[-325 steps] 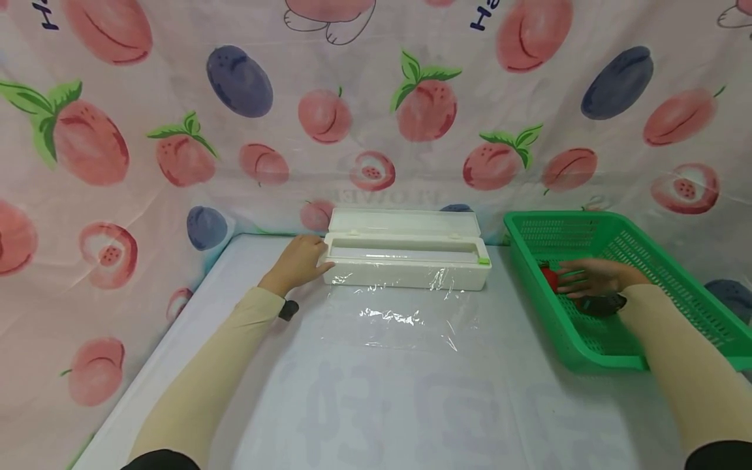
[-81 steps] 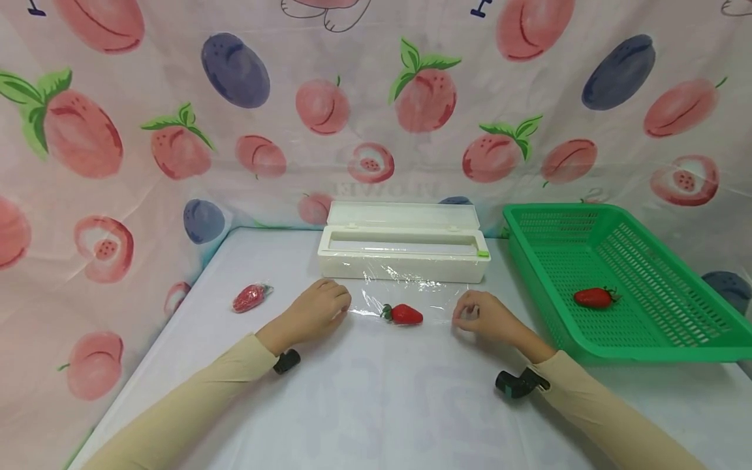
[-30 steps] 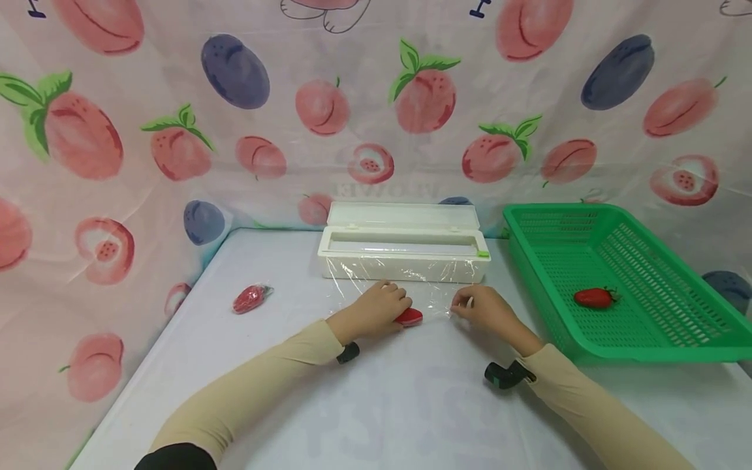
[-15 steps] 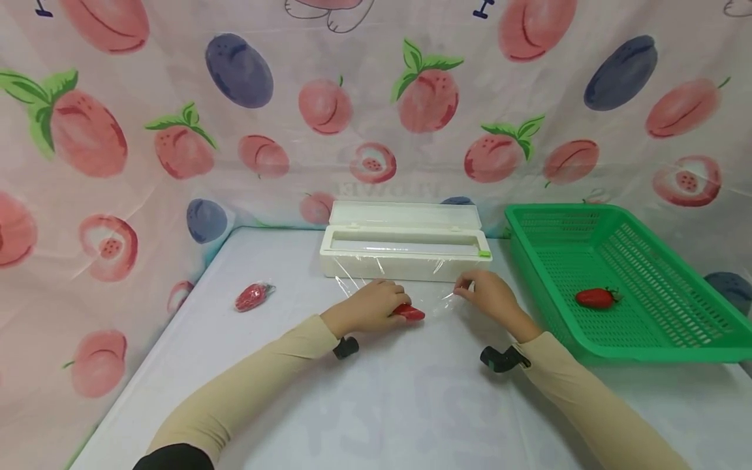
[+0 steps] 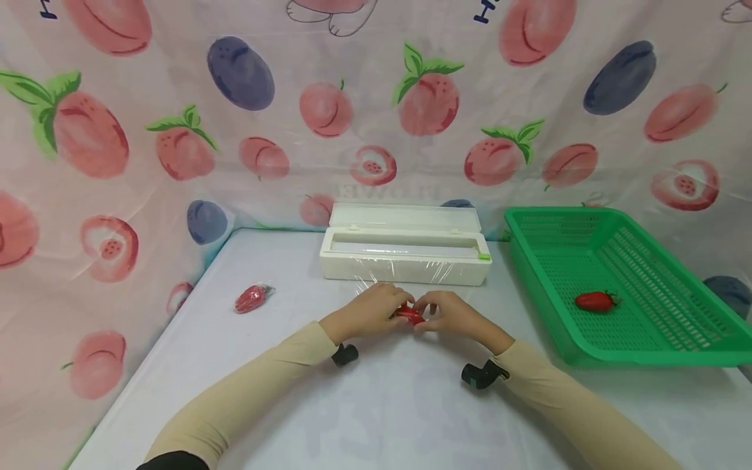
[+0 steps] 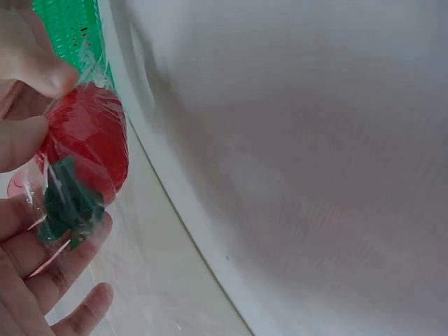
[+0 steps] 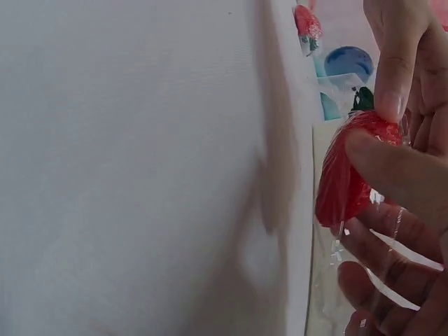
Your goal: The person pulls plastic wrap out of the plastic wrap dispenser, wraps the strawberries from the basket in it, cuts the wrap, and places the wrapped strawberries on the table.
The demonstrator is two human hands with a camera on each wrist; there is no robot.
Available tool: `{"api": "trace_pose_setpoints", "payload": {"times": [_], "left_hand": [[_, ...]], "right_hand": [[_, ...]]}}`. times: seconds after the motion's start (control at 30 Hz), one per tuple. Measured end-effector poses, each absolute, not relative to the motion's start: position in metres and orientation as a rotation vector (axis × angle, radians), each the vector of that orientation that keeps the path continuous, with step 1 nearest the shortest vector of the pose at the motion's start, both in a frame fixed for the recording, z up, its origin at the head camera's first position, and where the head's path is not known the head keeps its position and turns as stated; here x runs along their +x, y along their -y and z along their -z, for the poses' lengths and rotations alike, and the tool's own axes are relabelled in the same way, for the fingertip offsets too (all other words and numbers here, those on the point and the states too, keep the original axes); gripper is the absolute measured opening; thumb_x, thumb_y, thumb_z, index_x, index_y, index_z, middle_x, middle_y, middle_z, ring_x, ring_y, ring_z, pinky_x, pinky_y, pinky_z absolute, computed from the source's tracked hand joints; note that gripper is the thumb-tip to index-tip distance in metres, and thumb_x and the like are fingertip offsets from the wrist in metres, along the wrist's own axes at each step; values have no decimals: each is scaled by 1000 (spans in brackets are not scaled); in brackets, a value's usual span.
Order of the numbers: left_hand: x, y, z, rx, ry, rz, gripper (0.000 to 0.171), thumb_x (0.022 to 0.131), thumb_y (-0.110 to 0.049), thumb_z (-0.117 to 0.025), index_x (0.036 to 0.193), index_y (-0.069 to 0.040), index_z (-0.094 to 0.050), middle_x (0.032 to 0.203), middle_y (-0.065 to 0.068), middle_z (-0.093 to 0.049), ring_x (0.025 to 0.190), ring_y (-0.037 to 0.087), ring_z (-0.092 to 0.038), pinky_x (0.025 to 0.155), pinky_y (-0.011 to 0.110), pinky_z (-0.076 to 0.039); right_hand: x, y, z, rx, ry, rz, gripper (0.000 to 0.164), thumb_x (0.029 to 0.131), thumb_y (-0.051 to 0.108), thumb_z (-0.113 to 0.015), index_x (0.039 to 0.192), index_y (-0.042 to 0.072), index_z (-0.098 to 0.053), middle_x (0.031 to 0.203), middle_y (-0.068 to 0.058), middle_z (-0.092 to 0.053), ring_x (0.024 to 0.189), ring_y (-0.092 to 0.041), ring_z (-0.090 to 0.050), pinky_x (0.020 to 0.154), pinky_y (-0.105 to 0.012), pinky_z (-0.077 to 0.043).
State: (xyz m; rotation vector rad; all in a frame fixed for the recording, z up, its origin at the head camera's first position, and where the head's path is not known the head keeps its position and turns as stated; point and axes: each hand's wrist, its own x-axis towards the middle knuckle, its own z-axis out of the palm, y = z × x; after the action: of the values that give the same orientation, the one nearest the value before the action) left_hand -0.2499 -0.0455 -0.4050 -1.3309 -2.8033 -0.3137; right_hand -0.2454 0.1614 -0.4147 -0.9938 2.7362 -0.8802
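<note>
In the head view, both hands meet at a red strawberry (image 5: 410,316) with cling film drawn over it. My left hand (image 5: 373,312) holds the strawberry at its leafy end; the left wrist view shows its fingers around the film-covered fruit (image 6: 87,140). My right hand (image 5: 452,318) grips the pointed end, and in the right wrist view its thumb presses the film onto the red skin (image 7: 339,178). Behind the hands stands a white cling film box (image 5: 405,269), lid up, with clear film running from its front toward the strawberry.
A film-wrapped strawberry (image 5: 252,298) lies on the white-covered table (image 5: 376,418) at left. On the right, a green basket (image 5: 578,346) holds one bare strawberry (image 5: 596,301). A fruit-print curtain (image 5: 376,78) hangs behind the box.
Earlier, the right hand reached into the basket, and a strawberry was then set on the film. The left hand took hold of it; the right hand has since moved left with the film onto it.
</note>
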Motion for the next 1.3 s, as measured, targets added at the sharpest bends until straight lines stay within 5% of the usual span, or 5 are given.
{"api": "trace_pose_setpoints", "payload": {"times": [0.23,0.57,0.97,1.2,1.3], "left_hand": [[-246,48,406,-1273,2643,90,42,89,-36,-62,122,-11,-56,117,2,-62,113,19,-55,104,36,-38],[-249,53,399,-1348,1733,-324,22,86,-31,-62,99,-14,-64,92,-4,-63,93,14,-59,97,34,-45],[-257,52,405,-1250,1849,-431,24,86,-24,-64,105,-10,-69,95,-4,-68,93,14,-61,99,37,-46],[-261,48,407,-1170,2000,-293,33,80,-36,-67,101,-11,-70,91,-2,-70,90,16,-62,95,36,-46],[-262,49,408,-1151,2106,-252,39,78,-40,-67,104,-11,-69,93,-2,-69,91,16,-60,95,36,-46]], "right_hand": [[-253,-163,416,-1060,-2694,851,23,79,12,-72,100,2,-68,91,-6,-70,75,-13,-57,67,-24,-48],[-269,-167,403,-1163,-2539,844,18,86,19,-66,98,6,-70,84,1,-69,73,-9,-56,63,-20,-46],[-278,-172,392,-988,-2438,870,23,94,17,-53,103,1,-67,84,-4,-67,74,-12,-54,66,-21,-46],[-269,-170,389,-1030,-2720,835,26,88,24,-64,104,4,-66,88,-4,-67,77,-12,-56,67,-27,-49],[-261,-170,390,-1131,-2962,708,39,80,27,-74,111,5,-63,96,-6,-66,87,-17,-60,75,-34,-53]]}}
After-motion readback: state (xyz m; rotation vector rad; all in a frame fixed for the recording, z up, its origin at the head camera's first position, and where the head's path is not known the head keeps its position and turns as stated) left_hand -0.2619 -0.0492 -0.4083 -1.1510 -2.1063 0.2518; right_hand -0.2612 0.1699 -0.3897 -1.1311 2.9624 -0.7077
